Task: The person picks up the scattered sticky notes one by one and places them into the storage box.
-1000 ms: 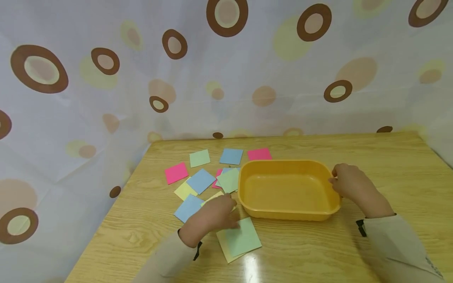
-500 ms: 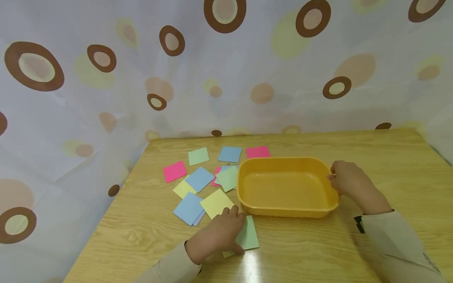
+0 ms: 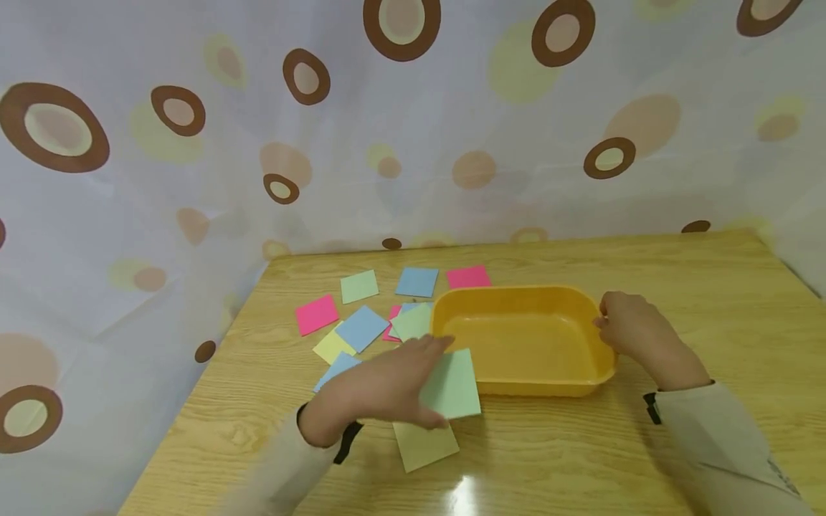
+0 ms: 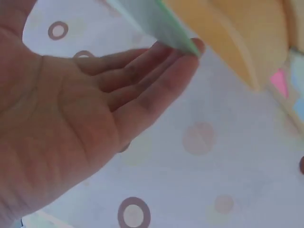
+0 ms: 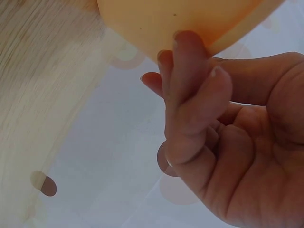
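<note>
A pale green paper square [image 3: 457, 387] is lifted at the near left corner of a yellow plastic tray [image 3: 524, 350]. My left hand [image 3: 387, 378] holds it by its left side, between thumb and fingers. In the left wrist view the paper [image 4: 159, 26] meets the fingertips, and the thumb's grip is out of sight. My right hand [image 3: 637, 335] pinches the tray's right rim. The right wrist view has its curled fingers [image 5: 190, 66] against the tray wall. Below the green square, a pale yellow paper square [image 3: 426, 446] lies on the table.
Left of the tray, several paper squares lie scattered and partly overlapping, among them a pink square [image 3: 317, 314], a blue square [image 3: 362, 329] and a green square [image 3: 359, 287]. The wooden table [image 3: 581, 459] ends at a patterned curtain [image 3: 361, 129] behind.
My left hand reached down to the green square on the near pile and raised it toward the tray, uncovering the yellow square beneath. My right hand stays on the tray rim.
</note>
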### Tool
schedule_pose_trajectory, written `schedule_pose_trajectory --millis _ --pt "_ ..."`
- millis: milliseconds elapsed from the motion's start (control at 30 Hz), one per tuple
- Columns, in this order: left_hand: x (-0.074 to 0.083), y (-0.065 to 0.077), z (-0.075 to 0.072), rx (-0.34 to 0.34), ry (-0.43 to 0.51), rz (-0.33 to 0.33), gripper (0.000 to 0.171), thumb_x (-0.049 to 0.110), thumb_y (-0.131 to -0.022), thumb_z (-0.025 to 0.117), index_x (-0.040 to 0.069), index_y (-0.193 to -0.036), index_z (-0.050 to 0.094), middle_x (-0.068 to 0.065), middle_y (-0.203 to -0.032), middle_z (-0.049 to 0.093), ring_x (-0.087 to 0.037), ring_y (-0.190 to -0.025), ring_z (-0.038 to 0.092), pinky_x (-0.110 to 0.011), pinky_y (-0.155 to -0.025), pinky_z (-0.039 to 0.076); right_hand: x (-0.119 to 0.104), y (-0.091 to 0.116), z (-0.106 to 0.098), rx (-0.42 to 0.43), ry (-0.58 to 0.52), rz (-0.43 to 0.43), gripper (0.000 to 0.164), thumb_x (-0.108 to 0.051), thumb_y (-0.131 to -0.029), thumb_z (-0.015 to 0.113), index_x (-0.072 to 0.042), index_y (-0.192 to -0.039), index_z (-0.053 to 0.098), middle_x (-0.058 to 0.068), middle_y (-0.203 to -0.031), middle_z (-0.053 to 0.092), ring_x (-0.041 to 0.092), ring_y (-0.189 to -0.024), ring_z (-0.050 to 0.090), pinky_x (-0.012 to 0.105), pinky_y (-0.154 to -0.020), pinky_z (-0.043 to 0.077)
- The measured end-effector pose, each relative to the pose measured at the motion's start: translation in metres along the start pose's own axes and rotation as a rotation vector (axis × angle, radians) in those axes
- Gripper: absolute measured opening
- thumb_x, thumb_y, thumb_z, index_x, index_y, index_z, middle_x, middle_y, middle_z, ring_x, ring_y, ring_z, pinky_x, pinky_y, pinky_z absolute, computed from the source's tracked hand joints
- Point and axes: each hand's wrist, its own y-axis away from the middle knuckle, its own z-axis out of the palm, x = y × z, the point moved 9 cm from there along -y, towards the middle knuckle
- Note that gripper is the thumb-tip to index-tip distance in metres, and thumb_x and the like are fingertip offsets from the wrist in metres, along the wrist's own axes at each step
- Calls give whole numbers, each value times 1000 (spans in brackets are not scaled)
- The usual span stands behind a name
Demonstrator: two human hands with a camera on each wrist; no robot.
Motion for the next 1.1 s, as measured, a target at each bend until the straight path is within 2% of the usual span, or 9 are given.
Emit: schedule_pose_trajectory --millis 67,167,300,400,567,700,833,967,1100 --pt "-1 -18 -20 12 47 5 90 33 -80 78 -1 -147 28 -14 -140 43 -25 -124 45 -36 -101 40 1 -1 0 1 4 7 26 -2 -94 54 22 -102 52 30 -88 60 24 -62 54 33 -54 46" --pt "-6 -60 -35 14 1 26 83 34 -82 77 -1 -143 34 -13 -133 45 -21 -113 47 -32 -94 42 2 -3 -2 9 11 14 25 -3 -94 54 21 -100 52 28 -85 59 25 -63 54 34 -55 46" --pt "-18 -113 -17 -88 -158 -8 79 39 -83 74 0 -140 38 -12 -130 44 -18 -107 49 -26 -92 41 1 -4 -4 6 12 18 25 -2 -94 54 22 -99 52 27 -82 59 25 -63 54 34 -55 46" --pt "-28 -134 5 -174 -285 -54 78 43 -83 74 1 -139 40 -13 -132 44 -20 -113 50 -25 -96 40 0 -3 -3 -1 13 20 25 -2 -94 54 22 -99 52 27 -82 59 25 -63 54 34 -54 46" --pt "-39 -140 25 -253 -445 -126 72 47 -78 77 8 -133 51 -9 -129 48 -21 -117 45 -28 -95 41 0 -2 0 -11 14 29 24 -1 -93 54 22 -98 52 25 -80 59 25 -63 53 34 -54 45" --pt "-42 -139 32 -271 -458 -132 63 39 -78 80 8 -127 56 -6 -121 53 -18 -110 47 -26 -91 42 -1 -1 0 -4 17 25 23 -1 -93 54 22 -97 52 26 -80 59 26 -63 53 34 -53 45" --pt "-43 -141 42 -287 -460 -98 56 30 -79 80 8 -126 59 -4 -122 57 -16 -108 48 -22 -91 42 -1 -2 1 0 21 13 23 -1 -92 55 21 -96 52 28 -83 59 27 -64 53 35 -55 45" --pt "-43 -141 43 -249 -447 -110 48 24 -80 78 9 -122 61 -4 -119 56 -16 -102 46 -23 -83 43 -1 -2 2 17 22 3 21 0 -91 55 21 -95 52 28 -83 59 28 -65 55 37 -55 47" --pt "-34 -139 40 -179 -458 -101 56 35 -81 78 11 -127 57 -4 -120 55 -16 -106 49 -23 -86 44 -2 0 1 19 26 14 22 0 -92 55 21 -96 52 28 -82 59 27 -64 56 36 -54 47"
